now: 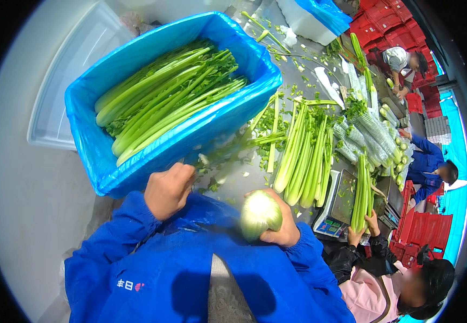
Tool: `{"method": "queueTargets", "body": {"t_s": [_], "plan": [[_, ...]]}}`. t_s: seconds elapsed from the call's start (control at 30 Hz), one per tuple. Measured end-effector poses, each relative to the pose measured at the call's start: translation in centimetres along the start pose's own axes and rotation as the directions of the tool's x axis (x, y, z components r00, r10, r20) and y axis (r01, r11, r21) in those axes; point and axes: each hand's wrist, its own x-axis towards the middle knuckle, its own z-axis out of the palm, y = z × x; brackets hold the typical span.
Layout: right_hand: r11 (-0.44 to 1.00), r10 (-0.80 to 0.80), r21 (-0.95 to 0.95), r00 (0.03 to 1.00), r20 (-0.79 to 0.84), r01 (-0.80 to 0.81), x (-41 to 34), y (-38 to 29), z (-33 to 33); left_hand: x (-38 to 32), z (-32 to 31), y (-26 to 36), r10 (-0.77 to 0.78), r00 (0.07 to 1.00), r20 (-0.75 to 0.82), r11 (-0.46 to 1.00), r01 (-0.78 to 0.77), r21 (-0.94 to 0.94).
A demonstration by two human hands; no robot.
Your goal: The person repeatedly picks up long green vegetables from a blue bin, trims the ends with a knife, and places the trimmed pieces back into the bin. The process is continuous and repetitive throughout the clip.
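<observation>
My right hand grips the base of a celery bunch, whose pale cut end faces up toward me. My left hand is curled beside the near edge of a blue plastic-lined crate; its fingers are partly hidden, and whether it holds anything cannot be told. Blurred green leaves and stalks stretch away between the hands. Several celery bunches lie inside the crate. More trimmed celery bunches lie side by side on the metal table, right of the crate.
Celery scraps litter the table. A digital scale stands at the right, where a co-worker holds a celery bunch. Net-wrapped celery is piled beyond. Two more people work farther off. An empty translucent tub is at the left.
</observation>
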Motion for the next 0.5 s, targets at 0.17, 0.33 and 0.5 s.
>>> {"method": "queueTargets", "body": {"t_s": [0.17, 0.33, 0.5], "plan": [[0.975, 0.035, -0.213, 0.993, -0.114, -0.059, 0.2, -0.6, 1.1, -0.6, -1.9, 1.7, 0.346, 0.924, 0.166, 0.938, -0.344, -0.037], [0.928, 0.012, -0.363, 0.981, -0.193, -0.083, 0.3, -1.2, 2.9, -0.8, -2.6, 3.1, 0.336, 0.905, 0.261, 0.929, -0.364, 0.067], [0.873, -0.107, -0.488, 0.978, -0.178, 0.007, -0.3, -1.8, 3.6, -0.5, -2.1, -1.1, -0.224, 0.912, 0.345, 0.949, 0.124, 0.289]]}}
